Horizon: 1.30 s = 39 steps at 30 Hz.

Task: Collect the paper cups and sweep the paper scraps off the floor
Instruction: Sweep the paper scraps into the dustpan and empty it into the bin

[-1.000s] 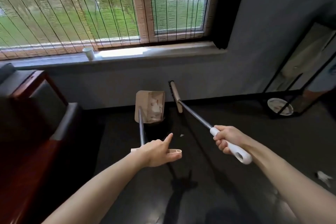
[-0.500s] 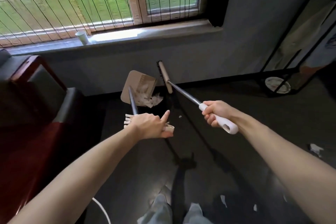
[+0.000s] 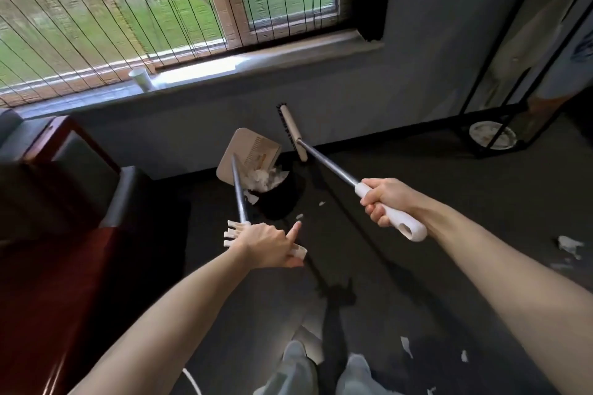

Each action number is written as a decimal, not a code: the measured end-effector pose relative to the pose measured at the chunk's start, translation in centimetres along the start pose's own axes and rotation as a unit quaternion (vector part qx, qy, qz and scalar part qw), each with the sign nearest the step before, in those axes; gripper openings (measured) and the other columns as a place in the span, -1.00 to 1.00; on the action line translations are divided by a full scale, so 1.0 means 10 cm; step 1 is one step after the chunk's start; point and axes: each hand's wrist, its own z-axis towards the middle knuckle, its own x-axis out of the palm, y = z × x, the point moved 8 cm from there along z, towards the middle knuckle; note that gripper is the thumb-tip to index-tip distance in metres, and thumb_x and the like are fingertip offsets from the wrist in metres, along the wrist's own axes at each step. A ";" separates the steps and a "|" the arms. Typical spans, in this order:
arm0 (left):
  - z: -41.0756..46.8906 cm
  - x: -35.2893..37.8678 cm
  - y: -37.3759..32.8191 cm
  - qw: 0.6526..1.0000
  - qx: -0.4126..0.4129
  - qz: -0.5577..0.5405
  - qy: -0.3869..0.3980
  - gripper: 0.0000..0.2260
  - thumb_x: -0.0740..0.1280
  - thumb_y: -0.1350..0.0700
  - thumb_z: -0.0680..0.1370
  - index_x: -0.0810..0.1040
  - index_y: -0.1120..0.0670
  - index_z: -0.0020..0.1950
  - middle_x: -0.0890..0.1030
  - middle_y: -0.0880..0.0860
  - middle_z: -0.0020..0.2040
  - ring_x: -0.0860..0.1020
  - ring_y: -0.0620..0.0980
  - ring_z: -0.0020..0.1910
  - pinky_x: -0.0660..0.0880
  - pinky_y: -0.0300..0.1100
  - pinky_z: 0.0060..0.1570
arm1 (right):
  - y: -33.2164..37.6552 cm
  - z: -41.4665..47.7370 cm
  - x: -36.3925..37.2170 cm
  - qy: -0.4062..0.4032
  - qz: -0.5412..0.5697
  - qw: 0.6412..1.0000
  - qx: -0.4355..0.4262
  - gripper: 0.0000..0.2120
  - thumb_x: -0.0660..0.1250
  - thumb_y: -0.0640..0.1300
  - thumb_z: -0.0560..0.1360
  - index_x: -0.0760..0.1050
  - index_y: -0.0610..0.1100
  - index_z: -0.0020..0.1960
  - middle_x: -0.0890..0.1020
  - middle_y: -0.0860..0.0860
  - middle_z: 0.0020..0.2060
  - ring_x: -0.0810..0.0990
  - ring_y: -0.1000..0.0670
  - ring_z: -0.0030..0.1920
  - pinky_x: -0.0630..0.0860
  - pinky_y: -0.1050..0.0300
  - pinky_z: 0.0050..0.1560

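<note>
My left hand [image 3: 268, 244] grips the white toothed handle of a beige dustpan [image 3: 248, 154], index finger pointing out. The pan is tipped over a black bin [image 3: 282, 199], and crumpled white paper [image 3: 264, 179] spills from it into the bin. My right hand [image 3: 386, 199] holds the white grip of a broom [image 3: 292, 131], whose head is raised near the wall. Small paper scraps lie on the dark floor by the bin [image 3: 322, 203], near my feet [image 3: 406, 346] and at the right [image 3: 569, 245]. A white paper cup [image 3: 141, 78] stands on the window sill.
A dark red armchair [image 3: 61, 202] fills the left side. A black-framed glass stand [image 3: 526, 74] with a white plate [image 3: 491, 135] on the floor under it is at the right. The grey wall under the window lies straight ahead. My legs show at the bottom.
The dustpan has tilted from level to tipped, and the paper in it slides out into the black bin. My view dropped lower, showing my legs and more scraps.
</note>
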 end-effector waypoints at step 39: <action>-0.33 0.24 -0.20 1.000 0.009 0.015 0.020 -0.19 -0.08 -0.43 0.48 -0.14 0.05 0.55 0.65 0.09 -0.01 0.63 0.17 -0.06 0.33 -0.09 -0.31 | -0.29 -0.01 0.03 -0.023 0.023 0.999 0.010 -0.52 0.10 -0.41 0.54 0.21 -0.16 0.43 0.36 -0.07 -0.37 0.35 0.16 -0.63 0.29 0.34 -0.66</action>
